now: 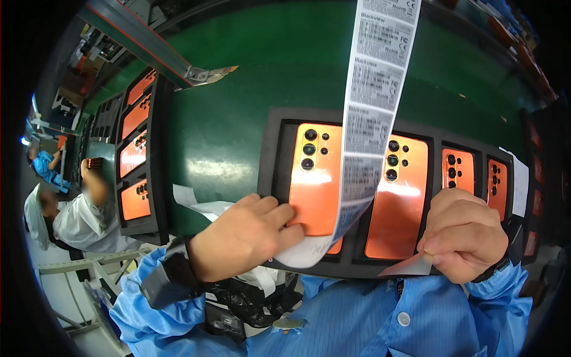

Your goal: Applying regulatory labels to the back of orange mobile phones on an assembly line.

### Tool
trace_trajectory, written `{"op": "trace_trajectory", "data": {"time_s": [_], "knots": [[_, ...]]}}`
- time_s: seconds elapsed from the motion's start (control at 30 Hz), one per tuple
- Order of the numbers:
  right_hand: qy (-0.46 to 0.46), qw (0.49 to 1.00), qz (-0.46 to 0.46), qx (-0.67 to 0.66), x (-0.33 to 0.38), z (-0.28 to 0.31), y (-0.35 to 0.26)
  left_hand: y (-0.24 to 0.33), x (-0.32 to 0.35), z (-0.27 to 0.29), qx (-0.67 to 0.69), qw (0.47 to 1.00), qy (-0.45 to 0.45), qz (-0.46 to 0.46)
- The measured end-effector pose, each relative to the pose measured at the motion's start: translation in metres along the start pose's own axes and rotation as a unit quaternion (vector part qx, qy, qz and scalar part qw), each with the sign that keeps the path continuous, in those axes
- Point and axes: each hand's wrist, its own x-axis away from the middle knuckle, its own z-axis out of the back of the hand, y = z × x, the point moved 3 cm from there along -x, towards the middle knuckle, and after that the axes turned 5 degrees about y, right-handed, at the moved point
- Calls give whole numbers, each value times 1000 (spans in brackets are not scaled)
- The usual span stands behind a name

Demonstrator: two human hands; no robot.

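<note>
A long strip of white printed labels hangs down in front of a black tray and curls at its lower end. My left hand is closed at that curled end, its fingers curled beside the paper. White backing paper sticks out behind this hand. With thumb and fingertips my right hand pinches a thin, small label by one corner, low over the tray's near edge. Orange phones, backs up with dark camera rings, lie in the tray's slots. The strip partly covers one orange phone.
Another black tray of orange phones stands at the left on the green bench top. A metal post rises at the back left. Further trays line the right edge. A black plastic bag lies below. Other people sit far left.
</note>
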Motion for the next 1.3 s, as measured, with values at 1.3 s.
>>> {"op": "trace_trajectory", "data": {"time_s": [1.3], "knots": [[-121,937,-317,-88,28,-45,39,-98,-106,2,46,963,245,100]]}}
